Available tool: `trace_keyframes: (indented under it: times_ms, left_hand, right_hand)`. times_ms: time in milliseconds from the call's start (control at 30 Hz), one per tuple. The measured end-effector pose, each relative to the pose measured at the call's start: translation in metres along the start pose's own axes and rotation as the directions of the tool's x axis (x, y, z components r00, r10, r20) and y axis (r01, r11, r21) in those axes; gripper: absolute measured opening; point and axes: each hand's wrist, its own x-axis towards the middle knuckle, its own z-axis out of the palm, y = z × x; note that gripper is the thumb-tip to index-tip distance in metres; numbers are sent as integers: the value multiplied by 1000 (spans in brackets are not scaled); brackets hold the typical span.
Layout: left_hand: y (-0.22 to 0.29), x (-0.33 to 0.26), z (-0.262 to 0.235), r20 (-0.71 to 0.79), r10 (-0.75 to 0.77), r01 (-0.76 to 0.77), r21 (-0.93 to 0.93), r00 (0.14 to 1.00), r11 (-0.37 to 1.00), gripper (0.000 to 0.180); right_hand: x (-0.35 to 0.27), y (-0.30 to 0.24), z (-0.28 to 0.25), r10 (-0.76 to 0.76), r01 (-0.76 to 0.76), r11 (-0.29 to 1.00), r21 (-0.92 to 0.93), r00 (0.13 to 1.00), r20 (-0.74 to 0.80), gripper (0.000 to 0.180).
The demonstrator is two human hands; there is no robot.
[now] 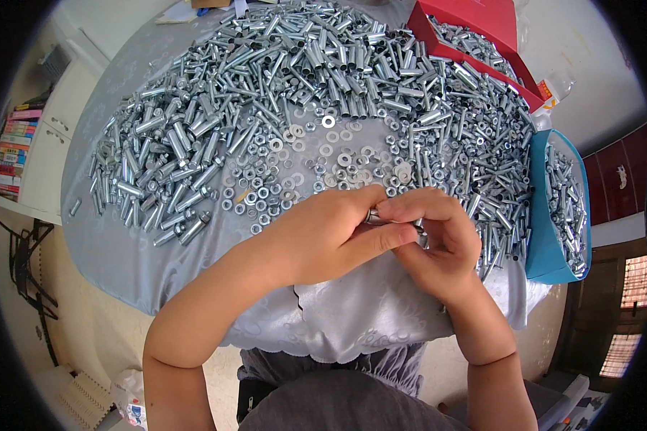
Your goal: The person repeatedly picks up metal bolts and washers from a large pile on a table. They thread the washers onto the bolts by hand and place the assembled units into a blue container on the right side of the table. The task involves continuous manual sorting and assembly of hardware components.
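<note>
Lying between the two hands, a metal piece (372,216) is gripped above the near side of the table (352,316); its long axis seems to be set sideways, though mostly hidden; neither hand is nearer; left hand (334,233) and right hand (449,233) are nearly closed, fingers curled round it; an orange label (546,92) is seen far right, its print too small to be read.
</note>
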Motion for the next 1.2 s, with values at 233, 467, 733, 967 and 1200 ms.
trace_keyframes:
  times_ms: [233, 467, 733, 967, 1200]
  left_hand:
    - [-5, 0, 7, -138, 52, -76, -172, 989, 982, 27]
    - [-16, 8, -23, -495, -102, -237, -575, 863, 783, 35]
    - [-23, 10, -38, -670, -217, -278, -549, 710, 788, 36]
    - [-21, 10, -35, -682, -176, -282, -505, 710, 816, 37]
    - [-18, 9, -34, -695, -136, -319, -484, 706, 815, 37]
  right_hand:
    - [6, -2, -2, -68, 70, 996, -48, 997, 41, 35]
    - [8, -15, 3, -75, 132, 929, -346, 982, 173, 35]
    - [1, -10, 14, 113, 178, 849, -498, 859, 500, 29]
    - [0, -8, 19, 143, 115, 867, -485, 875, 463, 22]
    - [2, -10, 15, 123, 162, 868, -469, 845, 521, 17]
